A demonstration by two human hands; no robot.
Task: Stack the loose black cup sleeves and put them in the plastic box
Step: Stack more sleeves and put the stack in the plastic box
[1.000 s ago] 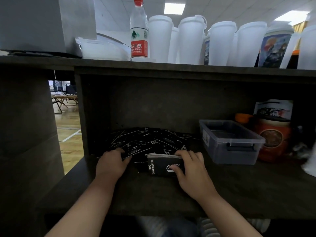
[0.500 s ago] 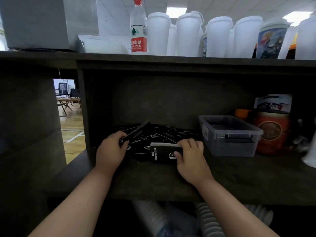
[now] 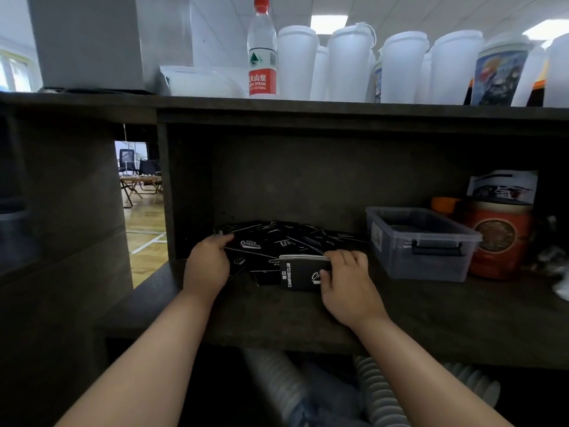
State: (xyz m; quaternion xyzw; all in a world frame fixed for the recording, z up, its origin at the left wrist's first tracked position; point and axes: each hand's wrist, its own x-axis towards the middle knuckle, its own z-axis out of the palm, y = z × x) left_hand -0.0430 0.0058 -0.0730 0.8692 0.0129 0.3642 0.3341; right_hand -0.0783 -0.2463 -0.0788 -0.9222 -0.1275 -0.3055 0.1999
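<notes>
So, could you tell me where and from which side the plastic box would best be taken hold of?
Probably by the dark handle on the front wall of the plastic box, coming from the open shelf edge. That handle faces the person, the orange tin crowds its right side, and the shelf back blocks the rear. The right hand, nearest, now holds the sleeve stack.

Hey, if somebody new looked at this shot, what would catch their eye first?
Probably the two hands low in the cubby: the right hand grips a neat stack of black cup sleeves, while the left hand pinches a loose sleeve from the scattered pile behind. Next, the clear plastic box to the right, and the row of white cups on the top shelf.
</notes>
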